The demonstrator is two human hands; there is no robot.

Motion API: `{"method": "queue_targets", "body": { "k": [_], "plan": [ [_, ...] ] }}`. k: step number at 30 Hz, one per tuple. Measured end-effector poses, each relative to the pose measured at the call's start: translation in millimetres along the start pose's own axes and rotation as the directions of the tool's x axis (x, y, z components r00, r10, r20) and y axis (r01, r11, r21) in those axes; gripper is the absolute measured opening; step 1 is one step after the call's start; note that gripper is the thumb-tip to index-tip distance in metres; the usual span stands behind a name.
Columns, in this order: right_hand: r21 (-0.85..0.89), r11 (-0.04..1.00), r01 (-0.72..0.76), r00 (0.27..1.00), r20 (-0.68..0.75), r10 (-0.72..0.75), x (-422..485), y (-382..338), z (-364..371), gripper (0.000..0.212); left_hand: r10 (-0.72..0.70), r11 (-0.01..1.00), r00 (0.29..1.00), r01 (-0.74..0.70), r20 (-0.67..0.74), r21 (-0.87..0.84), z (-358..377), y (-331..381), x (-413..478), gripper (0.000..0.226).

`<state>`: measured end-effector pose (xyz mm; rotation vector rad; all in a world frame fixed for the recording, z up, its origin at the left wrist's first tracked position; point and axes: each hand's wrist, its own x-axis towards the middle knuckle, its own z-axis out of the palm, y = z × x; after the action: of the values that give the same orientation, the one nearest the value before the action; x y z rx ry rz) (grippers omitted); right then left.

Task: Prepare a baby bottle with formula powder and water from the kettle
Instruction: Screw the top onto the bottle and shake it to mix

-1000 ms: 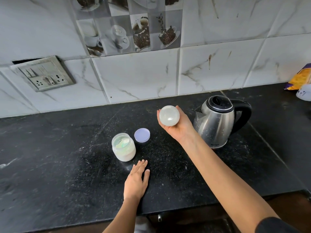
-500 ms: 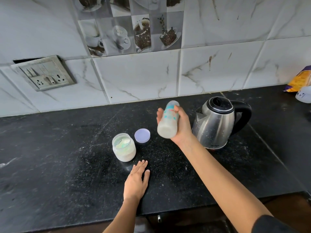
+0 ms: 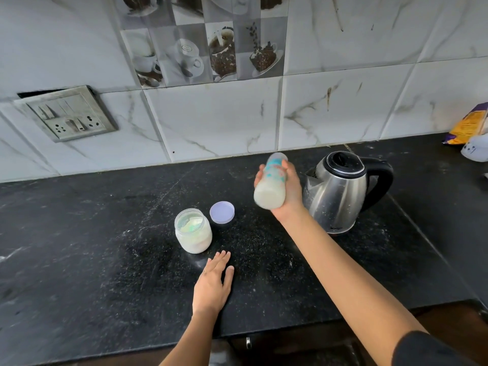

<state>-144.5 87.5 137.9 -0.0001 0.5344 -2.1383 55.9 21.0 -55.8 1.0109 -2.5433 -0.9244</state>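
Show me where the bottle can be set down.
Bare counter left of the powder jar, and in front of the kettle. Crowded: between jar, lid and left hand.

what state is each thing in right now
bottle: tilted, held in right hand, milky liquid inside
jar: open, upright, powder inside
lid: off, lying beside jar
kettle: upright, lid shut
left hand: flat on counter, empty
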Motion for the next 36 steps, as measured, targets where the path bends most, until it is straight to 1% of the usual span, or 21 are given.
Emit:
{"method": "queue_targets", "body": {
  "k": [1, 2, 4, 6, 7, 10, 11, 13, 15, 16, 19, 20, 22, 24, 25, 27, 29, 31, 33, 34, 36],
  "plan": [
    [0.068, 0.998, -0.002, 1.0, -0.026, 0.004, 1.1, -3.1, -0.5, 0.03, 0.0, 1.0, 1.0, 0.0, 0.001, 0.0, 0.0, -0.3, 0.3, 0.041],
    [0.063, 0.998, -0.018, 1.0, -0.02, 0.02, 0.3, -3.8, -2.0, 0.031, 0.001, 1.0, 1.0, -0.001, 0.0, -0.001, -0.2, -0.8, 0.3, 0.041],
    [-0.104, 0.994, -0.046, 0.996, 0.066, 0.053, -4.7, 2.9, -9.0, 0.03, 0.004, 1.0, 1.0, -0.004, -0.001, 0.0, -0.7, -0.9, -0.2, 0.041],
    [-0.227, 0.974, -0.008, 0.987, 0.152, 0.044, -13.5, 8.8, -10.3, 0.031, 0.003, 1.0, 1.0, -0.003, -0.004, -0.001, 0.2, -1.1, -0.5, 0.041],
    [-0.215, 0.977, -0.005, 0.989, 0.145, 0.037, -12.6, 7.6, -6.7, 0.03, 0.0, 1.0, 1.0, 0.0, -0.006, 0.001, 0.1, -1.0, -0.6, 0.041],
    [0.045, 0.999, 0.006, 1.0, -0.007, -0.006, -1.5, -2.5, -0.3, 0.031, 0.002, 1.0, 1.0, -0.002, -0.005, 0.001, -0.4, 0.0, 0.0, 0.041],
    [0.078, 0.997, 0.006, 1.0, -0.018, -0.005, -0.9, -3.3, -0.8, 0.032, 0.007, 1.0, 1.0, -0.007, -0.003, 0.001, -0.7, -0.2, 0.3, 0.041],
    [-0.071, 0.997, -0.013, 1.0, 0.023, 0.014, -3.9, 2.4, -6.8, 0.032, 0.01, 1.0, 1.0, -0.01, 0.001, 0.001, -1.1, -0.1, 0.0, 0.041],
    [-0.229, 0.973, 0.027, 0.994, 0.111, -0.001, -12.2, 9.1, -9.9, 0.038, 0.006, 1.0, 1.0, -0.006, 0.002, 0.0, -0.6, -0.5, 0.2, 0.042],
    [-0.236, 0.971, 0.037, 0.993, 0.117, -0.009, -11.2, 8.7, -8.8, 0.041, 0.007, 1.0, 1.0, -0.007, 0.001, 0.001, -0.6, -0.7, 0.0, 0.042],
    [-0.016, 0.999, 0.043, 0.999, -0.027, -0.044, 1.2, 1.5, -9.6, 0.036, 0.007, 1.0, 1.0, -0.007, 0.006, 0.003, -0.8, -0.3, 0.1, 0.042],
    [-0.007, 0.999, 0.039, 0.998, -0.041, -0.039, 2.4, 1.0, -11.9, 0.034, 0.005, 1.0, 1.0, -0.005, 0.006, 0.002, -0.8, -0.4, 0.2, 0.042],
    [-0.163, 0.986, 0.024, 0.999, 0.03, -0.019, 0.4, 6.8, -19.2, 0.032, 0.003, 1.0, 1.0, -0.003, 0.008, 0.0, -1.6, -0.2, 0.2, 0.042],
    [-0.28, 0.958, 0.066, 0.991, 0.131, -0.03, -9.2, 12.6, -21.2, 0.039, 0.007, 1.0, 1.0, -0.007, 0.009, -0.002, -1.1, 0.1, 0.4, 0.042],
    [-0.273, 0.959, 0.074, 0.989, 0.144, -0.035, -8.5, 11.9, -19.2, 0.044, 0.01, 1.0, 1.0, -0.01, 0.009, 0.002, -1.2, 0.3, 0.3, 0.042],
    [-0.114, 0.991, 0.076, 0.997, 0.033, -0.073, 1.9, 8.2, -17.1, 0.052, 0.01, 1.0, 1.0, -0.01, 0.01, 0.01, -1.4, 0.8, -0.2, 0.042],
    [-0.019, 0.997, 0.072, 0.997, -0.023, -0.072, 5.2, 6.8, -15.7, 0.047, 0.004, 1.0, 1.0, -0.004, 0.013, 0.01, -1.9, 0.2, -0.6, 0.042],
    [-0.17, 0.985, 0.035, 0.997, 0.077, -0.022, 2.0, 14.4, -17.5, 0.04, -0.004, 1.0, 1.0, 0.004, 0.018, 0.012, -3.0, 0.3, -1.1, 0.042],
    [-0.272, 0.96, 0.067, 0.981, 0.194, -0.014, -8.6, 20.5, -14.1, 0.036, -0.003, 1.0, 1.0, 0.003, 0.018, 0.01, -2.6, 1.6, -0.8, 0.042],
    [-0.265, 0.962, 0.07, 0.979, 0.205, -0.015, -6.2, 19.9, -10.8, 0.035, 0.001, 1.0, 1.0, -0.001, 0.015, 0.009, -2.8, 2.1, -0.7, 0.042],
    [-0.113, 0.992, 0.061, 0.995, 0.082, -0.051, 4.3, 16.1, -6.3, 0.035, 0.006, 1.0, 1.0, -0.006, 0.013, 0.007, -2.9, 3.2, -0.6, 0.042]
  ]
}}
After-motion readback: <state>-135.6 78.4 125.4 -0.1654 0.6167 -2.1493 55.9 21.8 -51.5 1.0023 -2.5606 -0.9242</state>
